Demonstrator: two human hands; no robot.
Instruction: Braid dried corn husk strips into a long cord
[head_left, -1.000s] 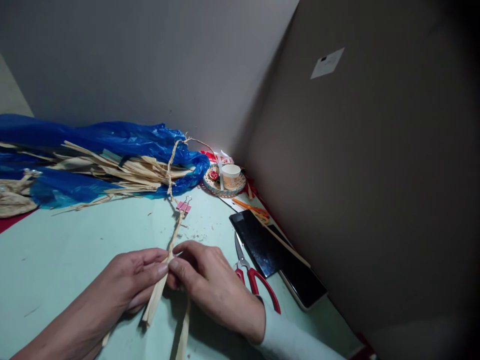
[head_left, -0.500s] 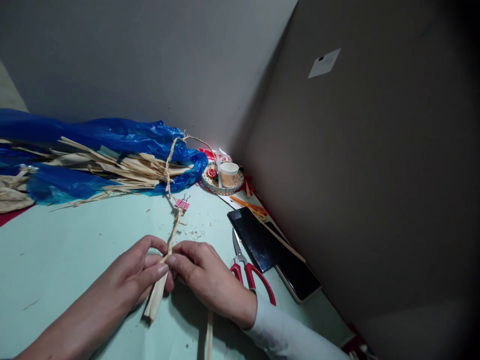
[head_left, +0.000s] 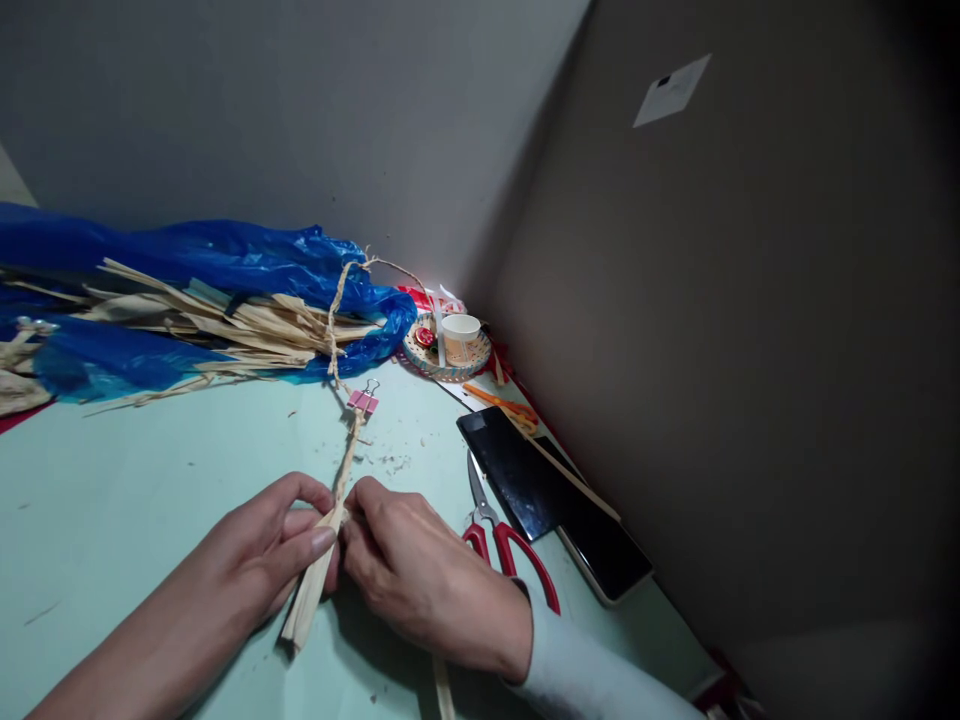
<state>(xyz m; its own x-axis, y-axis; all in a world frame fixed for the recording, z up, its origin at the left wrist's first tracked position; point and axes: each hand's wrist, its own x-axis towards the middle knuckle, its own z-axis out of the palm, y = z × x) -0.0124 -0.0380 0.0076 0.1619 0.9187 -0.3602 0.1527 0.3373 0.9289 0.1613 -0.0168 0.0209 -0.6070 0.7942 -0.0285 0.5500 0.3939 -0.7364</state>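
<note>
A twisted cord (head_left: 349,455) of pale dried husk-like strips runs down from a pink binder clip (head_left: 364,402) to my hands. My left hand (head_left: 281,545) pinches it between thumb and fingers, and the loose flat ends (head_left: 306,605) fan out below the thumb. Close against the cord's right side, my right hand (head_left: 420,565) has its fingers closed on a dried strip, whose tail (head_left: 443,690) shows under the wrist. The right fingertips are partly hidden behind the knuckles. Beyond the clip, the cord loops up over a blue plastic bag (head_left: 255,245).
More dried strips (head_left: 225,320) lie in the bag. Red-handled scissors (head_left: 487,520) lie right of my right hand, beside two dark phone-like slabs (head_left: 510,470). Farther back are orange scissors (head_left: 510,405) and a woven basket (head_left: 420,362) holding a paper cup (head_left: 460,340). Walls bound the table.
My right hand has rolled over, its back now facing up more, and shifted slightly right. The strip's tail moved right with it. My left hand keeps its pinch; the view has shifted slightly.
</note>
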